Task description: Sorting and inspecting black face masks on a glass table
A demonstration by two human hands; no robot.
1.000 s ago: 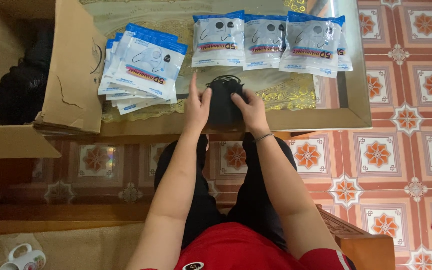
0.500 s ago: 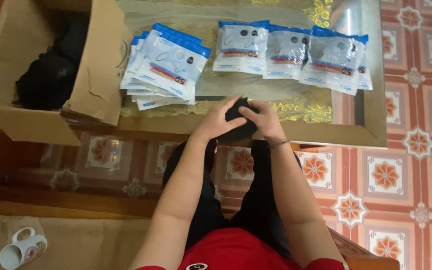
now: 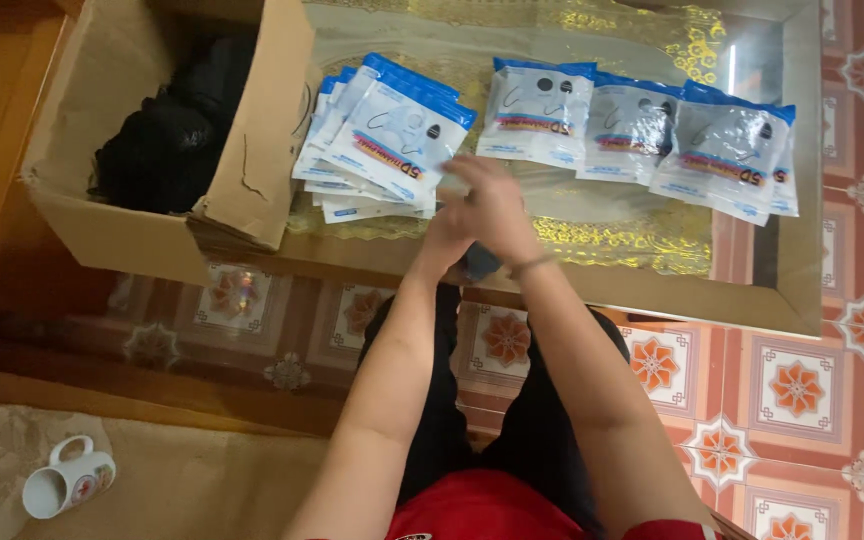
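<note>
Both hands meet at the near edge of the table (image 3: pixel 772 300), the right hand (image 3: pixel 497 205) laid over the left hand (image 3: pixel 447 235), together closed on a dark mask (image 3: pixel 479 262), apparently folding it, with the packet stack (image 3: pixel 387 135) just beyond and a box (image 3: pixel 132 230) left of it.

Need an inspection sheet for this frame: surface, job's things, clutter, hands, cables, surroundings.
Surface: glass-topped table over a gold patterned cloth.
Job's things: small black item between both hands at the table's near edge, mostly hidden; fanned stack of blue-and-white packets on the left; row of overlapping packets on the right.
Clutter: open cardboard box holding black items.
Hands: left hand and right hand pressed together on the black item; motion-blurred.
Cables: nothing seen.
Surroundings: floral floor tiles, beige rug, white mug on its side.
</note>
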